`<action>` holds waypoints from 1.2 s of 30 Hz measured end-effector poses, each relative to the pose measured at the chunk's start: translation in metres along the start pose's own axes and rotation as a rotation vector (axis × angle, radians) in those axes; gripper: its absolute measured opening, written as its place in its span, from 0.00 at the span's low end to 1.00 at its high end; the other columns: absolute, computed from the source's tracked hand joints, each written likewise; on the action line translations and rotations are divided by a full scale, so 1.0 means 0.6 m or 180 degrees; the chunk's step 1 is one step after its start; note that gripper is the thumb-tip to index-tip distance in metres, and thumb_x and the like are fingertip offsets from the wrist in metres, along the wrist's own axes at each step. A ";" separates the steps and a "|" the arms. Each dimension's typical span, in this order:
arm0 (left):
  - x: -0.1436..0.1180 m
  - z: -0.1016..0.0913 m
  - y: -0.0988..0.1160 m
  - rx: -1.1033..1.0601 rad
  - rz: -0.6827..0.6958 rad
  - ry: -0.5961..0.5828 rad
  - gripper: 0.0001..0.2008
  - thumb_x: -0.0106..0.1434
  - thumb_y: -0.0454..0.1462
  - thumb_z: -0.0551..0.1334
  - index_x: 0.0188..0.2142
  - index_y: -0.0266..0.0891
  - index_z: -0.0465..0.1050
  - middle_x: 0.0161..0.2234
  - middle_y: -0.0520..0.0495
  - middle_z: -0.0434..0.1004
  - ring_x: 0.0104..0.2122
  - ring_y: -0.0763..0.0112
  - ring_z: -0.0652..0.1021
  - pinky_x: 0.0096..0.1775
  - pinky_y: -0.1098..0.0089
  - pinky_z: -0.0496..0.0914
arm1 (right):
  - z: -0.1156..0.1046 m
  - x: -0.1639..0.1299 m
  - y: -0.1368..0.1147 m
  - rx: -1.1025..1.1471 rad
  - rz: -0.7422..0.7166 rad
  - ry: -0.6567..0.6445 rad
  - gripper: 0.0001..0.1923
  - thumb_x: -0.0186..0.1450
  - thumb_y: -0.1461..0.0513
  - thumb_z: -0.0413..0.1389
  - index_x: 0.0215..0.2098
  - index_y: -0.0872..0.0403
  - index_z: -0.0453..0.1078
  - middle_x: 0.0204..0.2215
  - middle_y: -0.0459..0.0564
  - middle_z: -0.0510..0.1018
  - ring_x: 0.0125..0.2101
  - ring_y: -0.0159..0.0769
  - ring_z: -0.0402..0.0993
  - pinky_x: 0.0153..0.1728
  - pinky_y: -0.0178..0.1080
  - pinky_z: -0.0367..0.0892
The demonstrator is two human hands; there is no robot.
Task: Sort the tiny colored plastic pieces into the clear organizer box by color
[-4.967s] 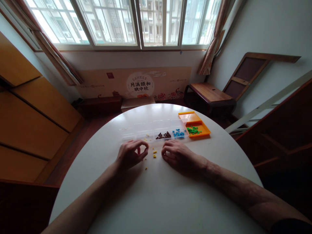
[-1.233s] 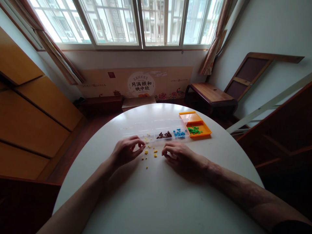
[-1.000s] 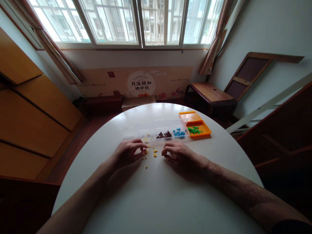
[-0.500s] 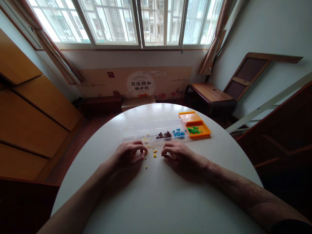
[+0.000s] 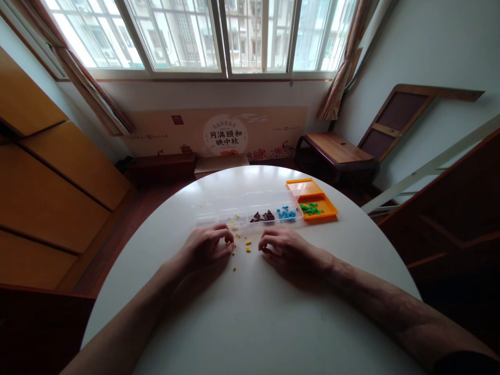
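My left hand (image 5: 209, 245) rests on the white table with its fingers curled, thumb and index finger close together beside small yellow pieces (image 5: 248, 249). Whether a tiny piece sits between those fingertips I cannot tell. Across the scattered pieces, my right hand (image 5: 287, 247) lies with fingers bent inward, its palm side hidden. Just beyond both hands stands a clear compartment box (image 5: 211, 200). Its front compartments hold pale yellow pieces (image 5: 235, 221), dark brown pieces (image 5: 262, 216) and blue pieces (image 5: 287, 213).
An orange tray (image 5: 331, 212) with green pieces (image 5: 311, 209) adjoins the box on the right. The round white table (image 5: 250, 312) spans the front. Beyond it are a wooden chair (image 5: 339, 148), a window and a printed cardboard panel (image 5: 148, 127).
My left hand's fingertips have drawn back slightly to the left, and a small yellow piece beside them shows more clearly. My right hand has stayed in place.
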State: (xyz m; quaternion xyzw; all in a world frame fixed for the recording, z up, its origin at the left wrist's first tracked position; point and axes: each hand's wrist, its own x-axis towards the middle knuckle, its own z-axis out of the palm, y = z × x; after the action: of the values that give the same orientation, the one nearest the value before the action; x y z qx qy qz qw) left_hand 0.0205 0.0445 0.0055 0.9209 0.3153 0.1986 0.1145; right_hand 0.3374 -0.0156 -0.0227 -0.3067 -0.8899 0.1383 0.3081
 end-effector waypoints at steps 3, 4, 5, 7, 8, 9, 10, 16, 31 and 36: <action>0.000 0.001 0.000 0.0034 0.0048 0.0055 0.04 0.68 0.36 0.65 0.37 0.44 0.80 0.39 0.53 0.84 0.26 0.77 0.74 0.32 0.75 0.66 | -0.001 0.001 -0.001 -0.0008 0.0008 -0.0020 0.06 0.72 0.67 0.60 0.44 0.50 0.75 0.42 0.50 0.81 0.40 0.37 0.75 0.42 0.37 0.68; 0.000 0.001 0.001 0.0034 0.0072 0.0070 0.04 0.68 0.36 0.65 0.37 0.44 0.80 0.39 0.54 0.85 0.26 0.77 0.74 0.32 0.75 0.66 | -0.001 0.001 -0.001 -0.0008 0.0007 -0.0024 0.05 0.72 0.67 0.60 0.44 0.50 0.75 0.42 0.50 0.81 0.40 0.37 0.75 0.42 0.37 0.68; 0.000 0.001 0.001 0.0030 0.0096 0.0076 0.04 0.68 0.35 0.65 0.37 0.44 0.80 0.40 0.54 0.85 0.25 0.77 0.74 0.31 0.75 0.66 | -0.001 0.001 0.000 -0.0006 0.0002 -0.0023 0.05 0.72 0.67 0.60 0.44 0.50 0.74 0.42 0.49 0.81 0.39 0.37 0.75 0.41 0.37 0.68; 0.000 0.001 0.002 0.0011 0.0143 0.0063 0.04 0.67 0.35 0.65 0.38 0.45 0.81 0.41 0.53 0.85 0.26 0.77 0.75 0.32 0.74 0.67 | 0.000 0.001 0.001 -0.0005 -0.0013 -0.0021 0.05 0.72 0.67 0.60 0.44 0.50 0.74 0.42 0.49 0.81 0.39 0.36 0.75 0.40 0.37 0.67; 0.000 0.001 0.002 0.0002 0.0164 0.0050 0.05 0.67 0.35 0.65 0.39 0.45 0.81 0.42 0.53 0.85 0.26 0.77 0.75 0.32 0.74 0.67 | 0.001 0.001 0.001 -0.0008 -0.0019 -0.0017 0.05 0.71 0.67 0.60 0.44 0.50 0.74 0.42 0.49 0.81 0.39 0.36 0.75 0.40 0.37 0.67; 0.000 0.001 0.002 0.0001 0.0175 0.0043 0.05 0.67 0.34 0.65 0.39 0.45 0.81 0.42 0.53 0.85 0.27 0.76 0.76 0.32 0.74 0.68 | 0.001 0.001 0.002 -0.0012 -0.0023 -0.0014 0.05 0.71 0.67 0.60 0.44 0.50 0.74 0.42 0.49 0.81 0.39 0.36 0.75 0.40 0.37 0.67; 0.000 0.001 0.001 0.0011 0.0179 0.0048 0.06 0.66 0.34 0.65 0.40 0.45 0.82 0.43 0.53 0.85 0.27 0.76 0.76 0.32 0.74 0.68 | 0.002 0.000 0.002 -0.0018 -0.0021 -0.0014 0.06 0.71 0.67 0.60 0.44 0.50 0.74 0.42 0.49 0.80 0.39 0.36 0.75 0.40 0.37 0.67; 0.001 -0.006 0.002 0.0123 0.0193 0.0100 0.08 0.65 0.35 0.65 0.43 0.45 0.81 0.44 0.52 0.85 0.24 0.76 0.74 0.32 0.72 0.69 | 0.000 -0.001 -0.002 -0.0028 -0.0006 0.0007 0.06 0.71 0.67 0.60 0.44 0.50 0.74 0.42 0.49 0.81 0.39 0.37 0.75 0.41 0.37 0.68; 0.002 0.000 0.001 0.0377 0.0193 0.0144 0.02 0.67 0.37 0.66 0.37 0.44 0.80 0.41 0.53 0.84 0.25 0.76 0.74 0.33 0.72 0.67 | 0.000 0.002 0.000 0.0018 -0.0007 -0.0012 0.04 0.72 0.66 0.60 0.44 0.51 0.74 0.42 0.49 0.81 0.39 0.37 0.75 0.41 0.37 0.68; 0.005 0.001 0.003 0.0445 0.0149 0.0612 0.07 0.72 0.40 0.65 0.38 0.43 0.82 0.40 0.51 0.84 0.25 0.76 0.74 0.32 0.72 0.68 | -0.001 0.002 -0.001 0.0013 -0.0017 -0.0018 0.05 0.72 0.67 0.60 0.44 0.50 0.74 0.42 0.50 0.81 0.39 0.37 0.76 0.41 0.37 0.69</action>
State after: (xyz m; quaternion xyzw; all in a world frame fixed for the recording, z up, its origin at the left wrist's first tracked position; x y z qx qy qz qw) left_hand 0.0238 0.0448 0.0062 0.9104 0.3163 0.2661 0.0145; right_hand 0.3367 -0.0151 -0.0217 -0.3033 -0.8913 0.1401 0.3066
